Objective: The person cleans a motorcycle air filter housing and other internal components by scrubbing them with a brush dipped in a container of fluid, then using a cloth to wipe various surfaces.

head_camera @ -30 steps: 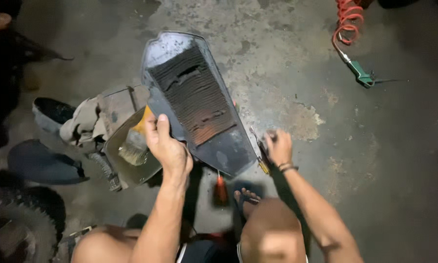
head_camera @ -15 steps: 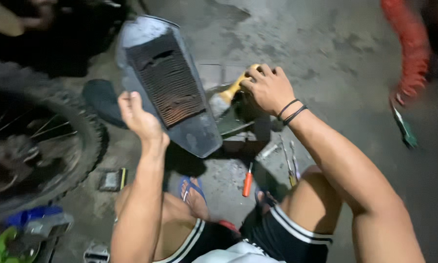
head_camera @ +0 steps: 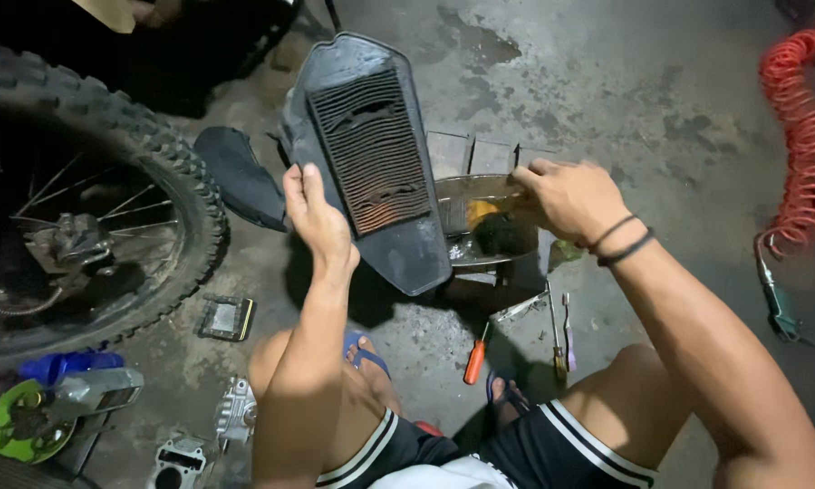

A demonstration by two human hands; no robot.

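The left hand point(head_camera: 317, 217) holds a dirty black air filter point(head_camera: 371, 163) by its edge, near the middle top of the frame, tipped up so its ribbed part faces us; the right hand point(head_camera: 566, 195) is curled over the rim of a metal pan point(head_camera: 457, 195) just right of the filter, and I cannot tell if it grips something; a yellow brush point(head_camera: 482, 213) lies in the pan; a knobby wheel point(head_camera: 90, 199) fills the left side; an orange screwdriver point(head_camera: 476, 360) lies on the floor point(head_camera: 607, 81) low in the middle; a red coiled hose point(head_camera: 801, 136) hangs at the right edge
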